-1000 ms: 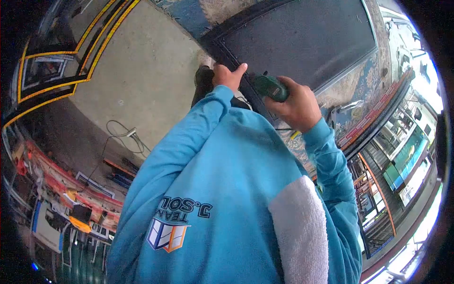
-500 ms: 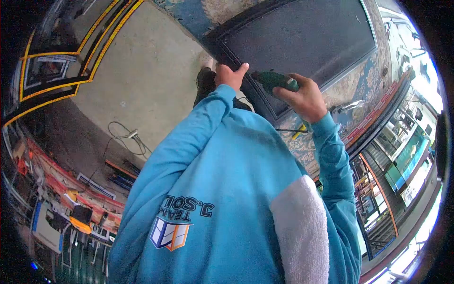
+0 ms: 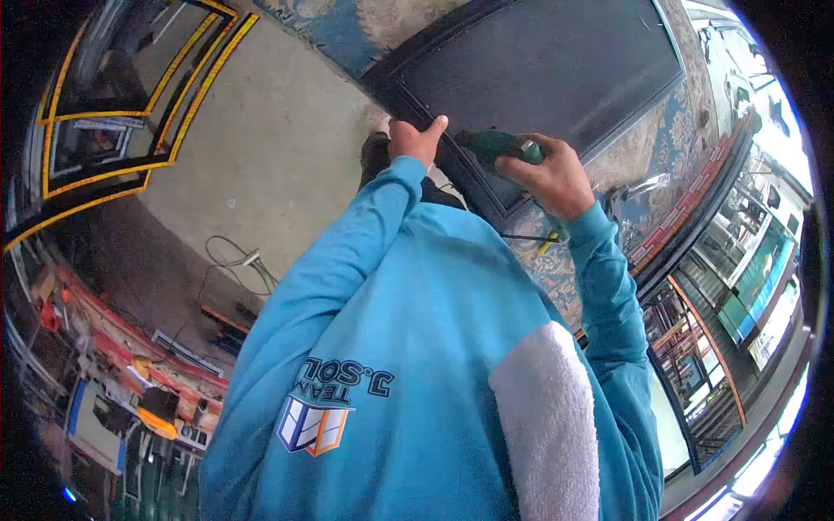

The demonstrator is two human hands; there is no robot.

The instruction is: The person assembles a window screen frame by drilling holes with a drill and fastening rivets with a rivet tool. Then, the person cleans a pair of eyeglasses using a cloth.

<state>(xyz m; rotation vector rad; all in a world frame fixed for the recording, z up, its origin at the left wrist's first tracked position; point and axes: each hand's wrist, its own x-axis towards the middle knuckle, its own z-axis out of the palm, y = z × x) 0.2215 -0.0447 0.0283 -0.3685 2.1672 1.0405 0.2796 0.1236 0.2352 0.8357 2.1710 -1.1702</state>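
A dark framed panel (image 3: 556, 78), like a door or screen, lies on a surface covered with blue patterned cloth. At its near edge is my left hand (image 3: 415, 141), its thumb stretched out over the frame and its other fingers curled at the rim, mostly hidden. My right hand (image 3: 556, 178) is wrapped around a green power tool (image 3: 499, 146), whose dark front end points left at the panel's frame, close to my left thumb. Whether its tip touches the frame I cannot tell.
A yellow-handled tool (image 3: 549, 241) and metal pliers-like tools (image 3: 638, 187) lie right of the panel. Yellow-edged black frames (image 3: 165, 113) stand at the left. A cable (image 3: 252, 258) lies on the floor (image 3: 252, 130). Long bars (image 3: 686, 200) run along the right.
My view has shifted slightly. Both hands stay at the panel's near edge, and the green power tool has turned slightly in my right hand.
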